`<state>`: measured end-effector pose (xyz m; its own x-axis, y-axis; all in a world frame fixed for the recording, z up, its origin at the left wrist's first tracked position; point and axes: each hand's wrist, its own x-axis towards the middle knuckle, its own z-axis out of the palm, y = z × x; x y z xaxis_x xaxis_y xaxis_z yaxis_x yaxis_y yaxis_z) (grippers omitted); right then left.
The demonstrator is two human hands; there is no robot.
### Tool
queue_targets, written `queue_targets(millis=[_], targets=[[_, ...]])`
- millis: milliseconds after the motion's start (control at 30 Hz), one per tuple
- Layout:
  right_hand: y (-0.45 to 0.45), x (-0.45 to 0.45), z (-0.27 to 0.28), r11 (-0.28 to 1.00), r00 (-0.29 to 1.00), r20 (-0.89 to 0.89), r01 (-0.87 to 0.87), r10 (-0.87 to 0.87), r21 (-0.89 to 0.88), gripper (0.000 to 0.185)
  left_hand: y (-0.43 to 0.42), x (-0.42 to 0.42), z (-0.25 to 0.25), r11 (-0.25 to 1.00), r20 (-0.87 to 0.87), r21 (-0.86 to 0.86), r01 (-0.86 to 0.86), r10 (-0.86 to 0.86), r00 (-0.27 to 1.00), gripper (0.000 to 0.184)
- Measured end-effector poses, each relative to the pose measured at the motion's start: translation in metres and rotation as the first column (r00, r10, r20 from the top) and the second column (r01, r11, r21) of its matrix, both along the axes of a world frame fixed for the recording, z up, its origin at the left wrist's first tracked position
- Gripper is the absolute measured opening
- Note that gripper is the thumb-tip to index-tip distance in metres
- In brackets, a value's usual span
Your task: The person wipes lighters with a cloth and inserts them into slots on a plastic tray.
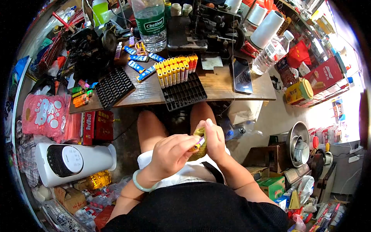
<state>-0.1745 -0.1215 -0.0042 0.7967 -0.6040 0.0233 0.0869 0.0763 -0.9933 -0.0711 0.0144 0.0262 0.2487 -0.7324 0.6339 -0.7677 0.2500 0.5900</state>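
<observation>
In the head view, the left hand (pixel 172 152), below a smooth pale-green bangle (pixel 137 181), pinches a small, glossy yellow-and-purple cylinder (pixel 200 143) above the lap. The right hand (pixel 216 141) is curled around a coarse, fuzzy olive cloth (pixel 199 155), which lies against the cylinder; exactly where the fingers meet it is hidden. Ahead stands a worn wooden counter (pixel 220 82) with visible grain. On it, a black plastic grid tray (pixel 187 97) of square cells holds upright yellow cylinders (pixel 174 74) in tight rows toward its far side. Left of it lies a black knobbly tray (pixel 114 88), tilted at an angle, near loose blue-and-yellow cylinders (pixel 146 73). A clear ribbed plastic bottle (pixel 150 29) rises behind them.
</observation>
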Motion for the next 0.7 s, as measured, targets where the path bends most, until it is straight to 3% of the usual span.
queue_targets(millis=[33, 67, 100, 133, 200, 267, 300, 333, 400, 433, 467, 533, 567, 600, 667, 700], targets=[[-0.003, 0.0, 0.001, 0.981, 0.998, 0.002, -0.065, 0.065, 0.183, 0.049, -0.003, 0.0, -0.005, 0.999, 0.013, -0.04, 0.032, -0.032, 0.999, 0.043], [-0.004, -0.001, -0.002, 0.98, 0.998, 0.004, -0.067, 0.067, 0.185, 0.049, -0.005, -0.001, -0.004, 0.999, 0.015, -0.038, 0.03, -0.03, 0.999, 0.043], [-0.006, 0.0, -0.008, 0.862, 0.992, 0.06, -0.127, 0.112, 0.491, 0.045, -0.007, -0.001, -0.002, 0.997, 0.07, -0.044, 0.058, -0.055, 0.996, 0.044], [-0.009, 0.0, -0.015, 0.646, 0.982, 0.127, -0.188, 0.139, 0.74, 0.042, -0.009, -0.002, -0.001, 0.995, 0.126, -0.049, 0.083, -0.077, 0.989, 0.045], [-0.009, 0.001, -0.01, 0.579, 0.963, 0.163, -0.26, 0.215, 0.773, 0.038, -0.012, -0.005, -0.004, 0.996, 0.148, -0.054, 0.077, -0.068, 0.987, 0.047], [0.002, 0.003, 0.02, 0.493, 0.98, -0.137, 0.049, 0.143, 0.868, 0.036, -0.014, -0.007, -0.01, 0.981, 0.011, -0.118, 0.156, -0.156, 0.988, 0.047], [-0.002, -0.002, -0.005, 0.418, 0.973, -0.007, -0.093, 0.23, 0.904, 0.033, -0.013, -0.009, -0.009, 0.977, -0.07, -0.115, 0.178, -0.186, 0.98, 0.034], [0.003, -0.003, 0.003, 0.578, 0.972, -0.11, -0.031, 0.207, 0.816, 0.03, -0.01, -0.01, -0.013, 0.98, -0.068, -0.114, 0.16, -0.169, 0.983, 0.034], [0.002, 0.0, -0.007, 0.31, 0.912, 0.233, -0.342, 0.337, 0.887, 0.031, -0.005, -0.01, -0.019, 0.957, -0.426, -0.179, 0.227, -0.284, 0.859, 0.023], [0.006, -0.003, 0.011, 0.576, 0.928, 0.073, -0.288, 0.366, 0.765, 0.035, -0.001, -0.016, -0.016, 0.949, -0.599, -0.25, 0.195, -0.309, 0.739, 0.026], [0.006, -0.004, 0.011, 0.572, 0.923, 0.075, -0.297, 0.378, 0.765, 0.035, -0.002, -0.021, -0.014, 0.921, -0.728, -0.348, 0.173, -0.382, 0.569, 0.03], [0.001, -0.012, 0.011, 0.869, 0.899, -0.201, -0.286, 0.389, 0.403, 0.04, 0.0, -0.011, -0.01, 0.945, -0.734, -0.31, 0.103, -0.306, 0.606, 0.031], [-0.006, -0.012, 0.013, 0.878, 0.878, -0.21, -0.352, 0.43, 0.325, 0.04, 0.004, -0.011, -0.01, 0.979, -0.813, -0.198, 0.056, -0.196, 0.549, 0.032], [-0.007, -0.012, 0.014, 0.904, 0.912, -0.125, -0.355, 0.391, 0.239, 0.03, 0.003, -0.008, -0.002, 0.992, -0.804, -0.123, 0.007, -0.104, 0.585, 0.03], [-0.003, -0.008, 0.019, 0.978, 0.979, -0.052, -0.199, 0.195, -0.063, 0.019, 0.0, -0.006, -0.014, 0.994, -0.887, -0.112, -0.013, -0.094, 0.452, 0.028], [0.003, -0.001, 0.036, 0.991, 0.991, 0.009, -0.132, 0.132, 0.001, 0.015, -0.003, -0.005, -0.017, 0.992, -0.889, -0.12, -0.043, -0.088, 0.45, 0.029]])
